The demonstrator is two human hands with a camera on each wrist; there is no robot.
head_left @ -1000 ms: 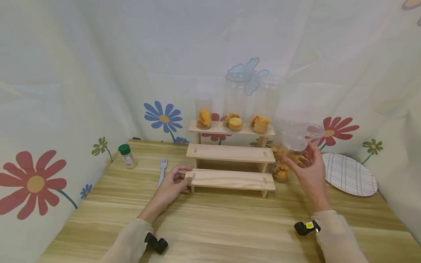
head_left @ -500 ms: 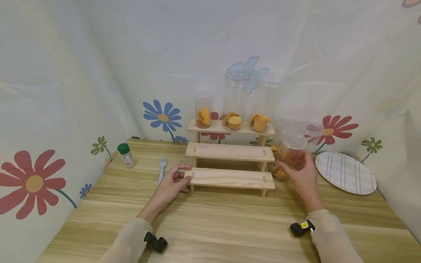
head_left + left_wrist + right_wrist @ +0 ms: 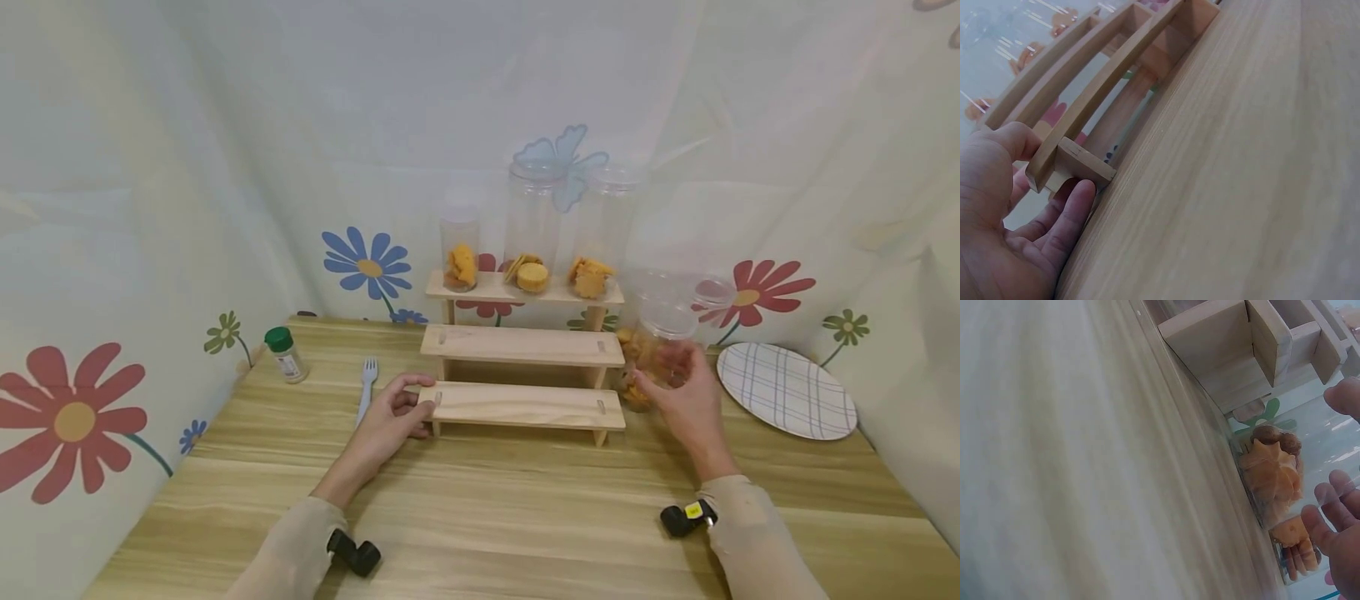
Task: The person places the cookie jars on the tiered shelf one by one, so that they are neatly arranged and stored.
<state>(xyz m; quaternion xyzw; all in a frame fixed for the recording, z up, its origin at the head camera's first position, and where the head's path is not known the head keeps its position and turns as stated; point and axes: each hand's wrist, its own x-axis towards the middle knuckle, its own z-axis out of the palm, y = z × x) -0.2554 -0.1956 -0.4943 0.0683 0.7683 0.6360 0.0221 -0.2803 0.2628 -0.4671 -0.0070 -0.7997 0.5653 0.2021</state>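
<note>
My left hand [image 3: 393, 412] grips the left end of the lowest step of a three-step wooden display stand [image 3: 525, 404]. In the left wrist view, its fingers [image 3: 1072, 209] lie by the stand's short leg. On the stand's other side, my right hand [image 3: 686, 400] curls its fingers and thumb round a clear lidded jar [image 3: 666, 321] of cookies, which stands upright on the table. Swirl-shaped cookies [image 3: 1272, 472] show at the jar's bottom in the right wrist view. More clear jars [image 3: 652, 287] stand close behind it, partly hidden.
On the top step stand a small jar [image 3: 460, 229] and two tall jars [image 3: 531, 217], with cookies in them. A green-capped shaker [image 3: 287, 357] and a pale blue fork [image 3: 367, 387] lie left of the stand. A checked plate [image 3: 787, 392] is at the right, near the floral curtain.
My right hand has moved left, and its fingers have closed in round the jar. My left hand keeps its place on the stand. The view has shifted slightly.
</note>
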